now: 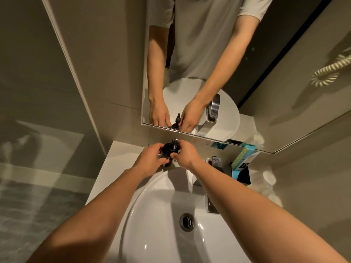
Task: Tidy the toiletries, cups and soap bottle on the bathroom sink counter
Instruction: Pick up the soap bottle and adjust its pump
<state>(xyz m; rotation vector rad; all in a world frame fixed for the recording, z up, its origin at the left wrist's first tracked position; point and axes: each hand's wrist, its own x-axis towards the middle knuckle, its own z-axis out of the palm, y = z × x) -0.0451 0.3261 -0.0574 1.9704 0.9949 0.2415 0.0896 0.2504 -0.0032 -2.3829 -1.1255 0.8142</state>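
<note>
Mirror [218, 54] above, reflecting arms. White sink [152, 215] below, set in desk [106, 179]. Chrome tap [210, 204] right of basin. Black holder [244, 176] with blue packet far right. Dark soap bottle [169, 149] at desk's back edge, between hands: left hand [150, 158] curled round body, right hand [185, 154] pinching pump collar

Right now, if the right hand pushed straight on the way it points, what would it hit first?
The right hand already touches the dark soap bottle, so that comes first; beyond it, probably the wall under the mirror, though depth is unclear.
</note>
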